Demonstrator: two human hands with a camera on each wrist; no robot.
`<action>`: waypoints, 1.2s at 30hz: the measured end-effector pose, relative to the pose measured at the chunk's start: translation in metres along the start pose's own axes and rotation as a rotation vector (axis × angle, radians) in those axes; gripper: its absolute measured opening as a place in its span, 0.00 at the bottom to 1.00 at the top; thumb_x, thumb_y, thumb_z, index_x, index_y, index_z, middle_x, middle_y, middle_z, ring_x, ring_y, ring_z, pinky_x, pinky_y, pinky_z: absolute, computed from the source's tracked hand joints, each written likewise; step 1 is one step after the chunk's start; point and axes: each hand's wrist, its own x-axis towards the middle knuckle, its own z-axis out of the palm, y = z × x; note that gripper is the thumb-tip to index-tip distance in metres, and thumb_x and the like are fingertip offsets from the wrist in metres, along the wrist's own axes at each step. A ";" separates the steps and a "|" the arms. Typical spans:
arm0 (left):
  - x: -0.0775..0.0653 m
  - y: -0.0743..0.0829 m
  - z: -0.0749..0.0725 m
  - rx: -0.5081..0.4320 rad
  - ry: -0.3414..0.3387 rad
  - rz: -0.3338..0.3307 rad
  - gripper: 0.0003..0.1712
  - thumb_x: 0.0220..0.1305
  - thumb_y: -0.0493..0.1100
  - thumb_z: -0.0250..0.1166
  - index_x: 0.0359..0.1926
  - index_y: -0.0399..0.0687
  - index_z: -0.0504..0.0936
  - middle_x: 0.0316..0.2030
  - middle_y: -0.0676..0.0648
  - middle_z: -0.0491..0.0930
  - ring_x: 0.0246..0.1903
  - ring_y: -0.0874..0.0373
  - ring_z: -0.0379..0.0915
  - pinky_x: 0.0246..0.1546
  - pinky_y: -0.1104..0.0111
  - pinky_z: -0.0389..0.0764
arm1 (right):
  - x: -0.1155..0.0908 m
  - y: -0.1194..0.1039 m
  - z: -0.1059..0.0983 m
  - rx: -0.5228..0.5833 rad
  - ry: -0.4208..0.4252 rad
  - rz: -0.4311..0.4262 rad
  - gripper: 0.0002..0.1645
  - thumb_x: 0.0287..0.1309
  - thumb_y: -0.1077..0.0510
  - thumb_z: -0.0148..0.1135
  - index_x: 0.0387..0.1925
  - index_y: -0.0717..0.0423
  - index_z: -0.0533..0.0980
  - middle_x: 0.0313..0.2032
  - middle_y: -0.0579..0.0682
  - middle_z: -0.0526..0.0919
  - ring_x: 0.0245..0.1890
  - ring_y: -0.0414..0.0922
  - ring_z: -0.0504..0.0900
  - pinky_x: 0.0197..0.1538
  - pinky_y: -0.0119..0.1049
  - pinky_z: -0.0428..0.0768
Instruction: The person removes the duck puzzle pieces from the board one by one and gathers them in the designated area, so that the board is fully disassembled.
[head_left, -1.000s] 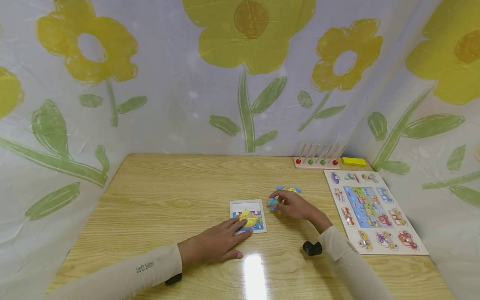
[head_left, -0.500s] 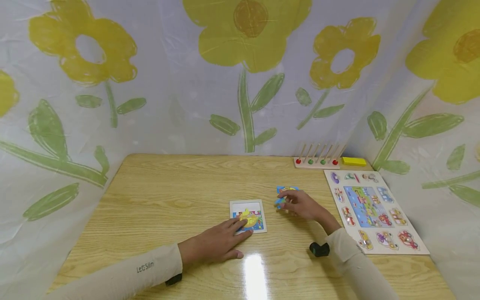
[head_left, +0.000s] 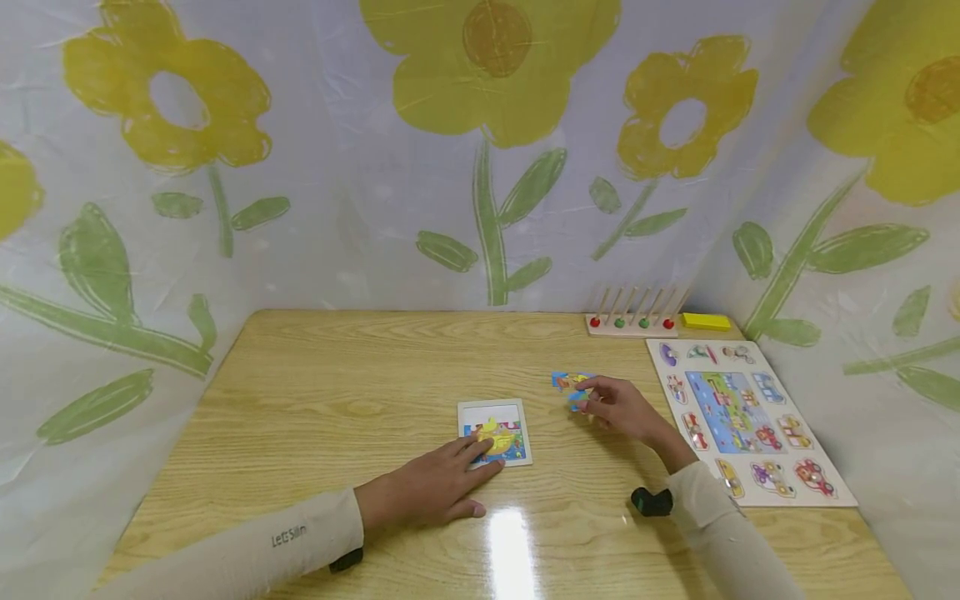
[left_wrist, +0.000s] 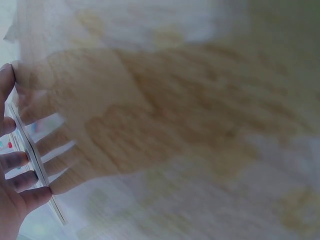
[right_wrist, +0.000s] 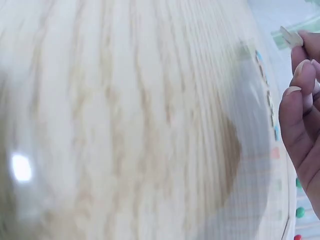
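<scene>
My left hand (head_left: 431, 485) lies with its fingers extended over the lower left of a small white-framed jigsaw puzzle tray (head_left: 528, 433). Assembled pieces with a yellow duck (head_left: 495, 437) fill the tray's lower part; white backing shows at its top. In the left wrist view, fingertips touch the thin edge of the tray (left_wrist: 31, 150). To the right of the tray, my right hand (head_left: 621, 408) pinches a blue puzzle piece (head_left: 577, 400) between thumb and fingers, partly hidden by them. The right wrist view shows that puzzle piece (right_wrist: 291, 37) edge-on. Just behind it lie loose puzzle pieces (head_left: 562, 381), partly covered by the fingers.
A large knobbed vehicle puzzle board (head_left: 813, 454) lies at the right of the wooden table (head_left: 322, 375). At the back right stand a peg rack (head_left: 632, 330) with red and green beads and a yellow block (head_left: 706, 322). Flowered curtains enclose the table.
My right hand has moved right, away from the tray, carrying the puzzle piece in front of the loose pieces. The left hand stays on the tray.
</scene>
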 end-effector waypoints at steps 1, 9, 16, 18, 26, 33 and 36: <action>0.000 0.000 0.000 -0.001 0.002 0.000 0.37 0.78 0.64 0.43 0.79 0.54 0.54 0.77 0.39 0.55 0.76 0.41 0.52 0.73 0.55 0.61 | -0.001 0.001 -0.001 -0.003 0.010 0.004 0.19 0.70 0.58 0.61 0.58 0.64 0.76 0.34 0.66 0.80 0.19 0.40 0.71 0.23 0.32 0.73; 0.000 0.000 0.001 0.011 0.019 0.011 0.37 0.78 0.64 0.44 0.79 0.54 0.55 0.76 0.39 0.56 0.75 0.40 0.54 0.73 0.55 0.62 | -0.004 0.009 -0.014 0.000 0.075 0.021 0.21 0.70 0.63 0.59 0.61 0.67 0.72 0.34 0.67 0.79 0.22 0.43 0.75 0.24 0.33 0.75; -0.001 0.000 0.000 0.017 0.017 0.009 0.37 0.78 0.64 0.44 0.79 0.54 0.55 0.76 0.39 0.56 0.75 0.41 0.53 0.73 0.55 0.62 | -0.007 0.012 -0.024 -0.015 0.083 0.033 0.20 0.70 0.63 0.59 0.60 0.69 0.73 0.34 0.68 0.78 0.21 0.42 0.73 0.24 0.33 0.73; -0.001 0.000 0.000 0.018 0.016 0.009 0.37 0.78 0.64 0.44 0.79 0.54 0.56 0.76 0.39 0.57 0.75 0.41 0.53 0.73 0.55 0.62 | -0.008 0.014 -0.027 -0.029 0.083 0.033 0.20 0.70 0.63 0.59 0.59 0.70 0.73 0.33 0.67 0.79 0.20 0.41 0.72 0.24 0.33 0.73; -0.001 -0.001 -0.001 -0.002 0.010 0.005 0.38 0.78 0.64 0.44 0.79 0.55 0.54 0.77 0.39 0.55 0.76 0.40 0.52 0.73 0.54 0.61 | -0.010 0.019 -0.037 -0.090 0.119 0.075 0.22 0.67 0.64 0.62 0.59 0.70 0.73 0.36 0.65 0.83 0.23 0.43 0.79 0.28 0.35 0.80; -0.001 -0.001 0.000 -0.005 0.009 0.004 0.38 0.78 0.64 0.44 0.79 0.54 0.54 0.77 0.39 0.55 0.76 0.41 0.53 0.73 0.54 0.61 | -0.008 0.016 -0.042 -0.158 0.158 0.091 0.21 0.68 0.66 0.59 0.60 0.71 0.73 0.35 0.65 0.83 0.21 0.45 0.79 0.25 0.35 0.78; -0.001 0.000 0.001 0.002 0.015 0.009 0.38 0.78 0.64 0.44 0.79 0.54 0.55 0.77 0.38 0.55 0.75 0.40 0.53 0.73 0.54 0.62 | -0.006 0.017 -0.043 -0.194 0.166 0.098 0.20 0.69 0.66 0.58 0.60 0.70 0.73 0.35 0.64 0.83 0.21 0.45 0.78 0.24 0.35 0.76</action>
